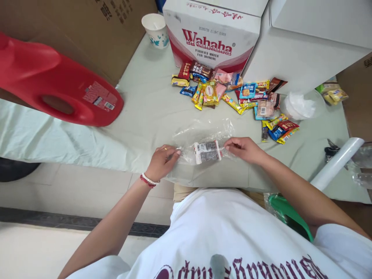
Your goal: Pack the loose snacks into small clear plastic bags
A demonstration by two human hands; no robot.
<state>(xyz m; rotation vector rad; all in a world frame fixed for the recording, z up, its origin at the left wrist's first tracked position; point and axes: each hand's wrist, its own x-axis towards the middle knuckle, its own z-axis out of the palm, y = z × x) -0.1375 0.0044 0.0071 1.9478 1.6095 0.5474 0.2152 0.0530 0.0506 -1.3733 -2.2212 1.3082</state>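
Note:
A sheet of clear plastic film (186, 135) lies near the front edge of the table, with a small snack packet (208, 151) on it. The packet is white and dark with a printed label. My left hand (164, 159) pinches the film at the packet's left, thumb and fingers pressed together. On the other side, my right hand (244, 149) pinches the film just beside the packet's right end. Beyond the film, several wrapped snacks (210, 91) lie in a loose pile, and another group of snacks (280, 128) sits to the right.
A red plastic jug (78, 104) stands at the left, near a paper cup (157, 31). A Wahaha carton (215, 38) and a white box (296, 54) border the back. To the right are a white bowl (299, 106), a film roll (337, 164) and scissors (331, 149).

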